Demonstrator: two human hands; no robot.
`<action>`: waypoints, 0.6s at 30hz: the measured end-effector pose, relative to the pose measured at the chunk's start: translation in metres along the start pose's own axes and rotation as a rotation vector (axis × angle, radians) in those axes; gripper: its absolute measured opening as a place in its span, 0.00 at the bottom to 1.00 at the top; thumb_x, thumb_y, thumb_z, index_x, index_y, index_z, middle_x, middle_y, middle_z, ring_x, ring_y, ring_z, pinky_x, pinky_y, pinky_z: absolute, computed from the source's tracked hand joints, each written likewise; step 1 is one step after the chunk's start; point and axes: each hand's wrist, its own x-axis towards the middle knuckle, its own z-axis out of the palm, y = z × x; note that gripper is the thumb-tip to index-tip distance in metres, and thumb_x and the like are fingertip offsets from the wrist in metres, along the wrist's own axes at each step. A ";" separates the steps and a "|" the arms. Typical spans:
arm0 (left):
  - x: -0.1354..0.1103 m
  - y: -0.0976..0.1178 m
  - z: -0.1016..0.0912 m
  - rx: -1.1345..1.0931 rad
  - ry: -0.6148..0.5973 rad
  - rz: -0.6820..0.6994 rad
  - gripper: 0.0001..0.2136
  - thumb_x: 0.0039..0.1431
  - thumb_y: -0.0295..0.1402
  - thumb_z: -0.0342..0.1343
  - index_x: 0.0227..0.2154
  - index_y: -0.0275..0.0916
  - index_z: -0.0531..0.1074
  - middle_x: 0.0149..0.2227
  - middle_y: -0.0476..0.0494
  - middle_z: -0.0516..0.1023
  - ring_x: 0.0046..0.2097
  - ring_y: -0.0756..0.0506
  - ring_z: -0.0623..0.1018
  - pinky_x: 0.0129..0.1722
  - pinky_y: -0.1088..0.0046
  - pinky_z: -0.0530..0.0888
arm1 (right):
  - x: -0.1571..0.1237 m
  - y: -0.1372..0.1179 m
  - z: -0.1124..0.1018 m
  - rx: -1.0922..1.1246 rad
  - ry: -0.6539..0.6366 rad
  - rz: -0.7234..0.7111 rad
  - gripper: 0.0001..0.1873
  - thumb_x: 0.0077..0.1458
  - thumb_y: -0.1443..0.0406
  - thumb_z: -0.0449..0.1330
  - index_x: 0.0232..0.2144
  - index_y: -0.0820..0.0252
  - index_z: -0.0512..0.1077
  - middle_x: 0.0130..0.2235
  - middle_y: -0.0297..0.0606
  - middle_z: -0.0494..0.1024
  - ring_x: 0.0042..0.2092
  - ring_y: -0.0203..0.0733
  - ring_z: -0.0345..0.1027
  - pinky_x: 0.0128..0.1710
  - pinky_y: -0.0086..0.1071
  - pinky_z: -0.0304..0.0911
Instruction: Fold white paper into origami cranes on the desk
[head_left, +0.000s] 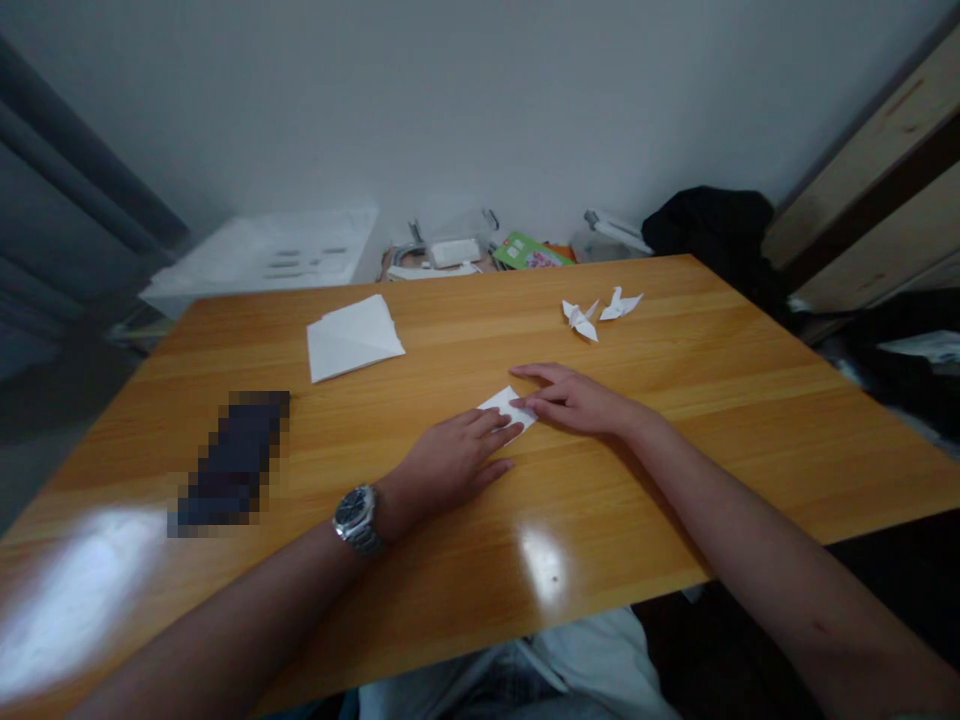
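A small piece of folded white paper lies flat on the wooden table, under the fingers of both hands. My left hand, with a metal watch on its wrist, rests across the paper's near left side, fingers stretched out. From the right, my right hand touches the paper's right edge with its fingertips, its index finger reaching past the far corner. Parts of the paper are covered by the fingers. Beyond the right hand stand two folded paper cranes, one beside the other.
A stack of white paper sheets lies at the back left of the table. Nearer on the left is a dark pixelated rectangle. Behind the far edge are a white foam box, a green booklet and a black bag.
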 end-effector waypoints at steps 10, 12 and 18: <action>0.000 -0.001 0.003 0.000 0.003 0.011 0.23 0.73 0.44 0.44 0.65 0.40 0.63 0.62 0.39 0.69 0.64 0.38 0.68 0.64 0.59 0.67 | -0.001 0.004 0.003 -0.006 0.018 0.029 0.18 0.69 0.55 0.53 0.57 0.43 0.74 0.66 0.38 0.66 0.67 0.49 0.60 0.66 0.51 0.56; 0.000 -0.001 0.004 -0.001 0.008 0.010 0.23 0.73 0.44 0.44 0.65 0.40 0.63 0.63 0.38 0.69 0.64 0.38 0.68 0.64 0.58 0.66 | 0.000 0.003 0.005 -0.038 0.026 0.029 0.18 0.69 0.56 0.53 0.57 0.44 0.75 0.66 0.40 0.67 0.66 0.50 0.60 0.66 0.53 0.57; 0.002 0.000 0.002 -0.001 0.023 0.017 0.23 0.72 0.44 0.45 0.64 0.39 0.65 0.61 0.38 0.71 0.63 0.38 0.69 0.64 0.57 0.66 | 0.001 0.002 0.006 -0.061 0.031 0.045 0.19 0.70 0.57 0.52 0.58 0.46 0.74 0.66 0.41 0.66 0.66 0.49 0.60 0.66 0.52 0.57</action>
